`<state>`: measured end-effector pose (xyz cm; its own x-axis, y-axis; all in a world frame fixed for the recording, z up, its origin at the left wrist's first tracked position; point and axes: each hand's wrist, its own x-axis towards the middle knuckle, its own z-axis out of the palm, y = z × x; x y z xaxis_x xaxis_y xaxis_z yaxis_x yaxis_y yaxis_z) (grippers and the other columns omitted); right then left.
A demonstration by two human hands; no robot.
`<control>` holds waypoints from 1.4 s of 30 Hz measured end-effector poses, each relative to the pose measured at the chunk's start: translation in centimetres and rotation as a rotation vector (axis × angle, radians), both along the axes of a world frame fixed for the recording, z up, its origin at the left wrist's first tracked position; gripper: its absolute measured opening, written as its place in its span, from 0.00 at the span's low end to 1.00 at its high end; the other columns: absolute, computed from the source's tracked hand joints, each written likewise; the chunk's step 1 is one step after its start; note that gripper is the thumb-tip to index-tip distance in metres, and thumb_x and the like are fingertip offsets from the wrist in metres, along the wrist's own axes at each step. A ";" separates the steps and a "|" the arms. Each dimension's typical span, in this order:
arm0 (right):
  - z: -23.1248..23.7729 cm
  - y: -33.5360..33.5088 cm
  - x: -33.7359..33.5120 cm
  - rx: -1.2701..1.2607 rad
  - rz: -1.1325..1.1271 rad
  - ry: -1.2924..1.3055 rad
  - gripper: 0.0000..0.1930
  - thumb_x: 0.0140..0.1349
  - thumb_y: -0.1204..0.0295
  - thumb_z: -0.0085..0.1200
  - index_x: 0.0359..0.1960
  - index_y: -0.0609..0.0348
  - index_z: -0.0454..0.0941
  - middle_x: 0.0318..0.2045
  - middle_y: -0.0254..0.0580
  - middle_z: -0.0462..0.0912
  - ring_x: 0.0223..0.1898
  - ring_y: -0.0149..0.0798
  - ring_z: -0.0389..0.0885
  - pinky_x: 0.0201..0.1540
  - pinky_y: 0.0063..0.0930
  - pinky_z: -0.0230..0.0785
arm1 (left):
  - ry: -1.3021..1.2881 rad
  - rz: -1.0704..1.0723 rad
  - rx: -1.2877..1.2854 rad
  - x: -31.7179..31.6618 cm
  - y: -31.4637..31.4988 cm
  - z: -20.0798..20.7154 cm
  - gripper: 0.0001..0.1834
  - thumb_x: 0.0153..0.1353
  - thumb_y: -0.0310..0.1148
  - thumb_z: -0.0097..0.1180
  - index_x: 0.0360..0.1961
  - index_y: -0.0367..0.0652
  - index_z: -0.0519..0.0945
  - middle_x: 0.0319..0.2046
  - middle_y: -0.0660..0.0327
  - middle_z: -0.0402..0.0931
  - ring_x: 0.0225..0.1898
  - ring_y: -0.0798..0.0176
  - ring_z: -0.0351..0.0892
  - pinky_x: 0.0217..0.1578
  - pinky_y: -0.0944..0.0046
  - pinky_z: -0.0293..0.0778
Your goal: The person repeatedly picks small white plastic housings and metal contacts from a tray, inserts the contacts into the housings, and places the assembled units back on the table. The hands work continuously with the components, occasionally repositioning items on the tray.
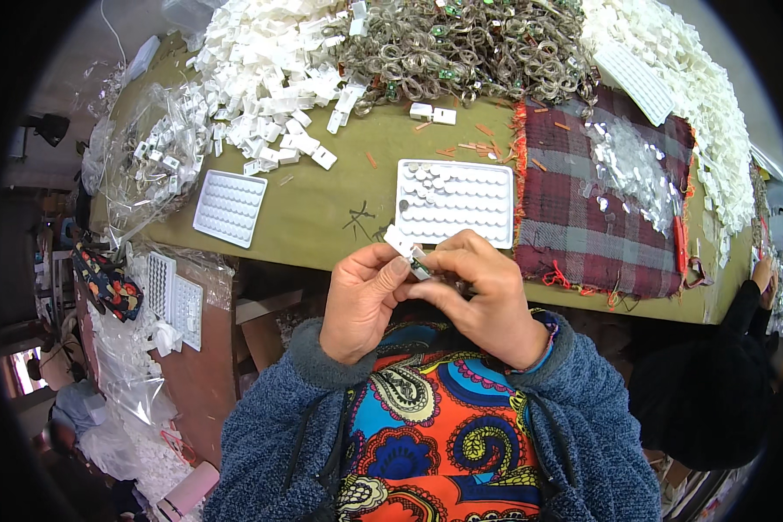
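Observation:
In front of my chest, both hands meet at a small white plastic case (398,240) with a dark and green part at its lower end. My left hand (357,304) pinches the case between thumb and fingers. My right hand (487,287) is closed on the lower end of the same case, its fingertips hiding part of it. Just beyond, a white moulded tray (470,209) carries several round silver button cells (422,178) at its left side.
A heap of white plastic cases (270,78) and a pile of coiled clear cables (461,52) cover the table's far side. A plaid cloth (557,191) with small clear pieces lies right. Another white tray (230,209) sits left. At far right, a person's hand (763,274) shows.

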<state>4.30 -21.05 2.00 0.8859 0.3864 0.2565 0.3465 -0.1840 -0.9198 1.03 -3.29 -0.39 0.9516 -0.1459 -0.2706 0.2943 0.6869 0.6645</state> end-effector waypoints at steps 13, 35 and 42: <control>0.4 0.9 -0.8 0.071 -0.051 -0.142 0.09 0.53 0.85 0.62 0.36 0.65 0.78 0.33 0.43 0.75 0.25 0.35 0.70 0.27 0.25 0.63 | -0.145 0.125 0.320 -0.8 -0.4 0.9 0.11 0.65 0.25 0.62 0.46 0.32 0.78 0.42 0.56 0.83 0.37 0.67 0.83 0.42 0.67 0.81; 0.1 0.4 -1.2 0.028 -0.057 0.013 0.08 0.53 0.86 0.58 0.32 0.62 0.74 0.30 0.33 0.73 0.22 0.20 0.61 0.22 0.17 0.54 | -0.298 0.153 0.351 -1.1 -0.7 1.4 0.09 0.65 0.21 0.61 0.44 0.33 0.75 0.38 0.55 0.81 0.36 0.65 0.84 0.39 0.66 0.82; 0.5 0.6 -1.6 0.110 -0.065 0.193 0.07 0.54 0.86 0.56 0.32 0.62 0.74 0.29 0.31 0.72 0.22 0.20 0.61 0.22 0.18 0.52 | -0.249 0.134 0.245 -1.3 -0.6 1.1 0.09 0.65 0.22 0.61 0.44 0.34 0.75 0.37 0.55 0.81 0.35 0.65 0.83 0.39 0.66 0.81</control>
<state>2.69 -20.46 2.52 0.9448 0.3058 0.1173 0.1530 -0.0954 -0.9836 -0.24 -3.84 0.73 0.9989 0.0243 -0.0398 0.0214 0.5205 0.8536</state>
